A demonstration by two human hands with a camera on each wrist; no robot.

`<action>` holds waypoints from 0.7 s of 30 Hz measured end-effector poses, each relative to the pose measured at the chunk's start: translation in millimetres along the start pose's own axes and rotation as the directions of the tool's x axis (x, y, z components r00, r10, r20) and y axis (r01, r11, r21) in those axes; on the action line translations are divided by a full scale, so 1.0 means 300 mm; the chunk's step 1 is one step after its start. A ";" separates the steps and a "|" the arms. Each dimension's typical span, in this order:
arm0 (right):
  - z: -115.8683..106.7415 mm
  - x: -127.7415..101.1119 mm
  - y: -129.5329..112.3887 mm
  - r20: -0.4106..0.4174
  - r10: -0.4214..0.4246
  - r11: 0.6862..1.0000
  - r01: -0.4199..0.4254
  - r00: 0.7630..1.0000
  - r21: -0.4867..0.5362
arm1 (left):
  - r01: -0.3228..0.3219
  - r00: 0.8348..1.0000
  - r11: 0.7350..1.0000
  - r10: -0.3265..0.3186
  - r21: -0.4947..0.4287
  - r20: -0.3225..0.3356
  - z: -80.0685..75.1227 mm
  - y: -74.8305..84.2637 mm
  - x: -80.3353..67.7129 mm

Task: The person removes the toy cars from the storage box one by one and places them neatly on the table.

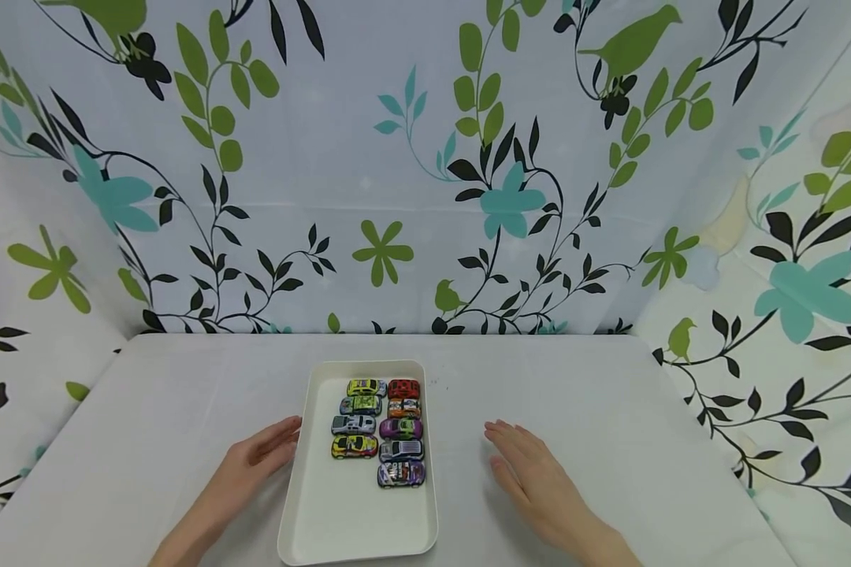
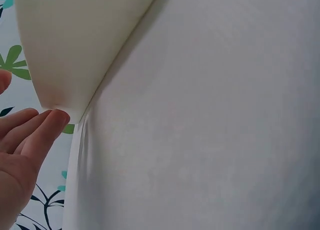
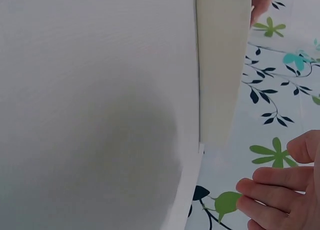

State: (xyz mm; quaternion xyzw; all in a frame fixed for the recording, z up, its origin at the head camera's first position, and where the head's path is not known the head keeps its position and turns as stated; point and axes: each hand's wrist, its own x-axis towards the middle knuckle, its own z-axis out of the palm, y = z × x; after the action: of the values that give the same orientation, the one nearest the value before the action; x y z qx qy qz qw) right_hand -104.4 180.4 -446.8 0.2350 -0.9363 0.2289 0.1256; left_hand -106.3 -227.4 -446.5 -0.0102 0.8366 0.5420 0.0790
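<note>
White tray [image 1: 326, 512] of toy cars [image 1: 379, 429] is sitting mid-table [image 1: 610, 394], the flat, relaxed left hand [image 1: 255, 461] touching its edge while the right hand [image 1: 532, 472] is resting nearby, likely needing both curled round its rims.

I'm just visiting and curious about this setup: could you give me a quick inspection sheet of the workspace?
Surface: white table, bare around the tray.
Job's things: white tray holding nine toy cars in two rows.
Clutter: nothing seen.
Hands: left hand open, fingertips at the tray's left rim; right hand open, flat on the table, apart from the tray.
Cables: nothing seen.
Surroundings: floral curtain with birds on three sides.
</note>
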 end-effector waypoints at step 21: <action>0.081 0.072 -0.100 -0.048 -0.091 0.993 0.094 0.995 0.073 | 0.063 0.998 0.978 -0.057 -0.197 0.039 0.013 -0.072 0.023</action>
State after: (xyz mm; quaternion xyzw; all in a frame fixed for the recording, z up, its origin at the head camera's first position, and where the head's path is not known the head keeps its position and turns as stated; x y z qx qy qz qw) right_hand -111.2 136.8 -449.1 0.2776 -0.9120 0.2632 0.1481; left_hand -110.3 -232.3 -468.6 -0.0343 0.7763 0.6202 0.1077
